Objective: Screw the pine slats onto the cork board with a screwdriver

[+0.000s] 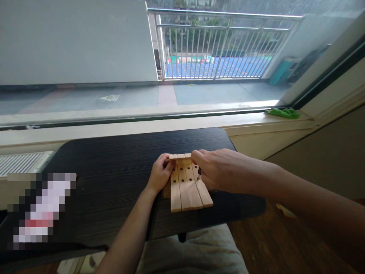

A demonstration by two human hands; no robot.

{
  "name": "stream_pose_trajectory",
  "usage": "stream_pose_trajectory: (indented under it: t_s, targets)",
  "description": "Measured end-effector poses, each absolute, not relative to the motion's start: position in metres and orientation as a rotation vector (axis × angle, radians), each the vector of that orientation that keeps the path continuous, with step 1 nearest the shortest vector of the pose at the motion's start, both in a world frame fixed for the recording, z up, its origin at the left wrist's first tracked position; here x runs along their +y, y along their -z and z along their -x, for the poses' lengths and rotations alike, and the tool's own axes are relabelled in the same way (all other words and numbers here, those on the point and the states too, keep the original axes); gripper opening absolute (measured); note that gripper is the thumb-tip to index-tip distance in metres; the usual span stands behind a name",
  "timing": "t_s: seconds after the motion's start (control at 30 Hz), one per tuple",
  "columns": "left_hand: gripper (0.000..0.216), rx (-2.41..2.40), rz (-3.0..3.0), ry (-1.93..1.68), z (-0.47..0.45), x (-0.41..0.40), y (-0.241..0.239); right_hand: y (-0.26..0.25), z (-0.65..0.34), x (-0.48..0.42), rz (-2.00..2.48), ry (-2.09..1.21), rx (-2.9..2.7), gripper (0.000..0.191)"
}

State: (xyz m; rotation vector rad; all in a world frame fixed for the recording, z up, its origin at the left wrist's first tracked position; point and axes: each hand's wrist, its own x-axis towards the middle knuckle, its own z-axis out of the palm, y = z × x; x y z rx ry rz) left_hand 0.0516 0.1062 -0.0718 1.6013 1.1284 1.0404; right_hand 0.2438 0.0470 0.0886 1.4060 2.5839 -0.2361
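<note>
A pale wooden slatted piece [186,196] lies in front of me near the table's front edge. Several narrow slats sit side by side, with rows of dark holes and a low raised strip along the far end. My left hand [160,174] is closed around its left edge, the thumb pressing at the far left corner. Over the far right corner is my right hand [218,167], its fingers curled closed. A small dark thing [199,172] with a pale tip shows under those fingers, by the rightmost slat's holes; its kind cannot be made out. A brown block [165,191] shows partly beneath the slats.
The black table [114,171] has rounded corners and meets the window sill [185,124]. A blurred-out flat item [42,209] lies at left. A green cloth [283,113] rests on the sill. A white radiator [25,163] stands left. My lap [196,251] is below the table edge.
</note>
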Motion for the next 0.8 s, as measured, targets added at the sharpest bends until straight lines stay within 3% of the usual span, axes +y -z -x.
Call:
stream_pose_trajectory:
  t_s: [0.27, 0.8]
  targets:
    - [0.028, 1.157, -1.627, -1.012, -0.050, 0.106, 0.073, -0.096, -0.240, 0.049, -1.382, 0.407, 2.538, 0.019]
    - [0.034, 1.129, -1.610, -1.029, -0.051, 0.106, 0.073, -0.100, -0.237, 0.047, -1.429, 0.369, 2.483, 0.021]
